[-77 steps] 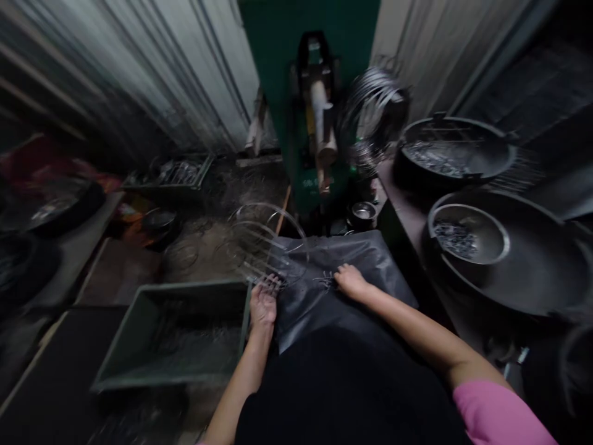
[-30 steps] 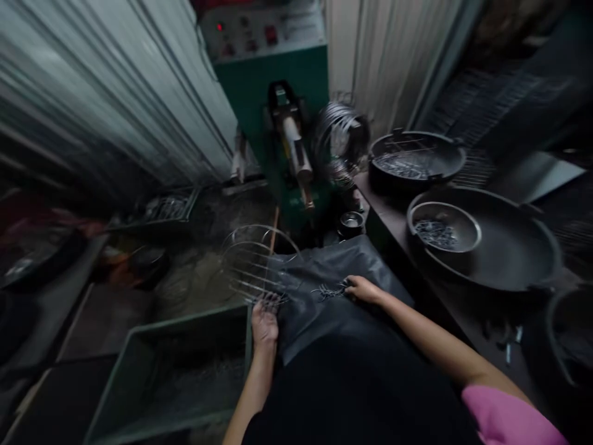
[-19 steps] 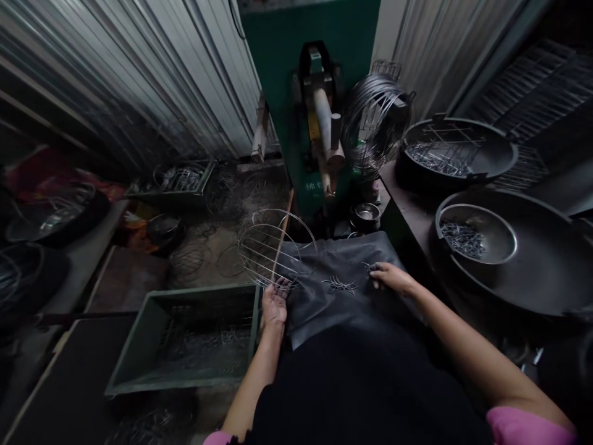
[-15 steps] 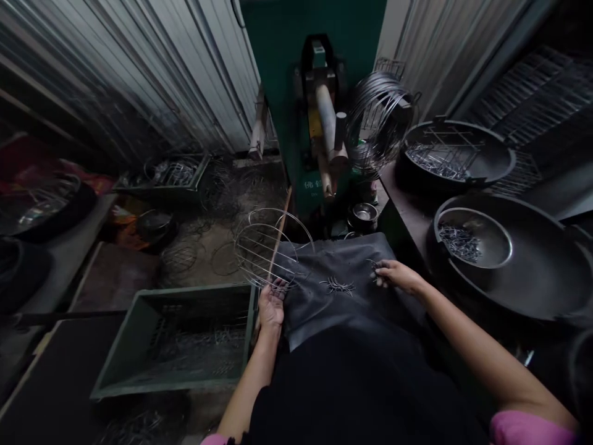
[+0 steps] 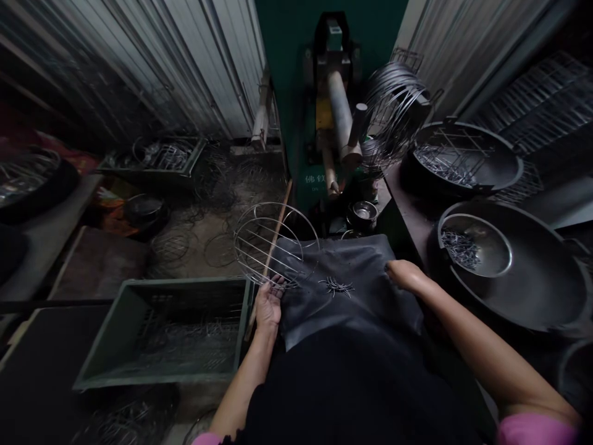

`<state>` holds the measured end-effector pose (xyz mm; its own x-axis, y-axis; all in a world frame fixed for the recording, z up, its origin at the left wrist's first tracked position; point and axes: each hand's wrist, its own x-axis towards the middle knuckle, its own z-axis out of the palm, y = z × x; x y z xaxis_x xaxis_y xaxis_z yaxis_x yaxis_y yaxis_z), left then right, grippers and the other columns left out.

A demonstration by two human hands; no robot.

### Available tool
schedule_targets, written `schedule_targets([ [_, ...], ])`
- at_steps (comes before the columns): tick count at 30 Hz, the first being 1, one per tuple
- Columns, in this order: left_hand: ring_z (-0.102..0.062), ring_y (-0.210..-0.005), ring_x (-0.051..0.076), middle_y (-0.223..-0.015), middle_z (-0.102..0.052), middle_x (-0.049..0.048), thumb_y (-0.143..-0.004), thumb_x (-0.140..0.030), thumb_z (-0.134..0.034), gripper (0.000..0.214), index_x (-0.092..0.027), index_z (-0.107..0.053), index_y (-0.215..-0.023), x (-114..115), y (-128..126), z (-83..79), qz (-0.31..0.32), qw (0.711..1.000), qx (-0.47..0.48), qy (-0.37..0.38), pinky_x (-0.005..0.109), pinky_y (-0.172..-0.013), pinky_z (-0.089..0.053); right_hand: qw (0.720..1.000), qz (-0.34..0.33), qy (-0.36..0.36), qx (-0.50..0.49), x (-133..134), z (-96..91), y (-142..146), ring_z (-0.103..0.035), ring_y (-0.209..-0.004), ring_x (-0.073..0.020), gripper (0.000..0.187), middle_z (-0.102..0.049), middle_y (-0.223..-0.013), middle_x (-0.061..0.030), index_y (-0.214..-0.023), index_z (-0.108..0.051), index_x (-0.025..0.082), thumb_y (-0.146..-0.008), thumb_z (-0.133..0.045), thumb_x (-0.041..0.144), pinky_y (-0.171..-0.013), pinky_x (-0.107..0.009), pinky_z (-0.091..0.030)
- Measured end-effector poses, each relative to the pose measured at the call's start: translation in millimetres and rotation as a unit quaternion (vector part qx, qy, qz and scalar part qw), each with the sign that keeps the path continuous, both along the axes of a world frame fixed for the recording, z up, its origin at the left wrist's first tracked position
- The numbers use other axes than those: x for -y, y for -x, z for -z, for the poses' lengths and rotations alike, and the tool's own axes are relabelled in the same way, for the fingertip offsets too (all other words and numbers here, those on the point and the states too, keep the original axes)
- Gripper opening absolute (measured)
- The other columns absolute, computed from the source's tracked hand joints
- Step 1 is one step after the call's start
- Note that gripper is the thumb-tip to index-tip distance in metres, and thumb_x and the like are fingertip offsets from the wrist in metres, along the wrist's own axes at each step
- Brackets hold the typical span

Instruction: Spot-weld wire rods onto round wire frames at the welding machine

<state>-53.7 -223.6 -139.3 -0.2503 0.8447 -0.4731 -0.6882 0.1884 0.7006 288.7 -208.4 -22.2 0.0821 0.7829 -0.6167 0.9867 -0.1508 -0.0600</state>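
A round wire rack [image 5: 273,244] with parallel bars and a raised ring tilts up from my left hand [image 5: 269,303], whose fingers are closed on its lower edge. Over my lap spreads a dark grey sheet [image 5: 306,318] with a creased surface. On the sheet lies a small heap of short curved wire pieces [image 5: 337,286]. At the sheet's right edge is my right hand [image 5: 406,275], closed and seemingly gripping that edge; its fingertips are partly hidden.
Ahead stands a green welding machine [image 5: 343,111] with a wire coil [image 5: 393,102] beside it. A green crate [image 5: 104,334] is at left. At right, a big pan [image 5: 546,272] holds a bowl [image 5: 498,256] of wire pieces; another pan [image 5: 504,164] lies behind.
My right hand has moved slightly right to the sheet's edge, and the wire piece seen at its fingers no longer shows. The wire rack has tilted slightly in my left hand. The view has shifted.
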Motion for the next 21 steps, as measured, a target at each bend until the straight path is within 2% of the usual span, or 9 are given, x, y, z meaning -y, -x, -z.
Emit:
schedule_targets([
  [3, -0.065, -0.084, 0.019, -0.084, -0.069, 0.0058, -0.063, -0.029, -0.067, 0.025, -0.016, -0.060, -0.083, 0, 0, -1.5, 0.004, 1.000, 0.002, 0.006, 0.040, -0.090, -0.043, 0.998, -0.026, 0.042, 0.042, -17, 5.1, 15, -0.066, -0.088, -0.0295, 0.017, -0.068, -0.087, -0.0223, -0.077, -0.068, 0.007, -0.073, -0.052, 0.004, -0.070, -0.034, -0.049],
  [7, -0.066, -0.084, 0.020, -0.082, -0.069, 0.0056, -0.061, -0.026, -0.069, 0.024, -0.016, -0.059, -0.081, 1, 1, -4.2, 0.006, 1.000, -0.004, 0.017, 0.041, -0.089, -0.044, 0.997, -0.027, 0.061, 0.031, -35, 16.9, 27, -0.065, -0.092, -0.0330, 0.017, -0.068, -0.087, -0.0241, -0.077, -0.069, 0.004, -0.063, -0.059, -0.001, -0.073, -0.036, -0.049],
  [10, -0.066, -0.084, 0.020, -0.082, -0.069, 0.0044, -0.062, -0.026, -0.068, 0.023, -0.017, -0.059, -0.080, 0, 2, -4.6, 0.007, 1.000, -0.010, 0.022, 0.041, -0.088, -0.044, 0.998, -0.019, 0.065, 0.005, -41, 16.9, 20, -0.067, -0.083, -0.0287, 0.012, -0.069, -0.077, -0.0197, -0.073, -0.068, 0.005, -0.064, -0.062, 0.001, -0.068, -0.030, -0.050],
  [12, -0.066, -0.083, 0.019, -0.081, -0.069, 0.0039, -0.062, -0.027, -0.068, 0.023, -0.017, -0.058, -0.080, 0, 3, -4.3, 0.006, 1.000, -0.006, 0.028, 0.040, -0.087, -0.045, 0.998, -0.004, 0.065, -0.015, -38, 14.8, 9, -0.067, -0.070, -0.0217, 0.009, -0.069, -0.074, -0.0147, -0.075, -0.066, 0.008, -0.073, -0.058, 0.008, -0.059, -0.025, -0.050],
  [14, -0.066, -0.081, 0.018, -0.080, -0.069, 0.0041, -0.061, -0.027, -0.069, 0.024, -0.017, -0.058, -0.080, -1, 3, -4.1, 0.004, 0.999, 0.004, 0.036, 0.039, -0.086, -0.046, 0.993, 0.068, 0.029, -0.093, -30, 15.2, -3, -0.065, -0.060, -0.0151, 0.014, -0.069, -0.075, -0.0104, -0.080, -0.063, 0.011, -0.082, -0.049, 0.014, -0.051, -0.021, -0.048],
  [16, -0.066, -0.080, 0.018, -0.080, -0.070, 0.0048, -0.060, -0.026, -0.069, 0.025, -0.016, -0.058, -0.080, -2, 3, -4.5, 0.006, 0.999, 0.015, 0.039, 0.038, -0.085, -0.046, 0.952, 0.187, -0.042, -0.238, -17, 21.0, -12, -0.063, -0.055, -0.0112, 0.015, -0.067, -0.076, -0.0075, -0.082, -0.058, 0.013, -0.086, -0.044, 0.016, -0.047, -0.018, -0.046],
  [18, -0.066, -0.081, 0.018, -0.081, -0.070, 0.0051, -0.060, -0.026, -0.070, 0.026, -0.016, -0.058, -0.081, -2, 3, -5.5, 0.010, 0.999, 0.018, 0.038, 0.037, -0.084, -0.047, 0.876, 0.295, -0.101, -0.367, -3, 31.9, -18, -0.061, -0.052, -0.0100, 0.010, -0.065, -0.072, -0.0052, -0.077, -0.055, 0.013, -0.084, -0.048, 0.016, -0.046, -0.018, -0.046],
  [19, -0.066, -0.081, 0.018, -0.082, -0.070, 0.0051, -0.060, -0.026, -0.070, 0.026, -0.016, -0.058, -0.081, -2, 3, -6.2, 0.011, 0.999, 0.017, 0.038, 0.037, -0.085, -0.046, 0.848, 0.324, -0.113, -0.403, 4, 38.2, -18, -0.060, -0.051, -0.0098, 0.008, -0.064, -0.069, -0.0039, -0.075, -0.053, 0.014, -0.082, -0.051, 0.016, -0.045, -0.018, -0.046],
  [21, -0.066, -0.081, 0.018, -0.082, -0.069, 0.0050, -0.060, -0.026, -0.069, 0.026, -0.016, -0.058, -0.081, -2, 2, -8.0, 0.013, 0.999, 0.011, 0.038, 0.037, -0.086, -0.046, 0.816, 0.358, -0.123, -0.437, 14, 50.1, -18, -0.059, -0.049, -0.0096, 0.009, -0.061, -0.064, -0.0019, -0.071, -0.052, 0.014, -0.079, -0.055, 0.014, -0.044, -0.019, -0.046],
])
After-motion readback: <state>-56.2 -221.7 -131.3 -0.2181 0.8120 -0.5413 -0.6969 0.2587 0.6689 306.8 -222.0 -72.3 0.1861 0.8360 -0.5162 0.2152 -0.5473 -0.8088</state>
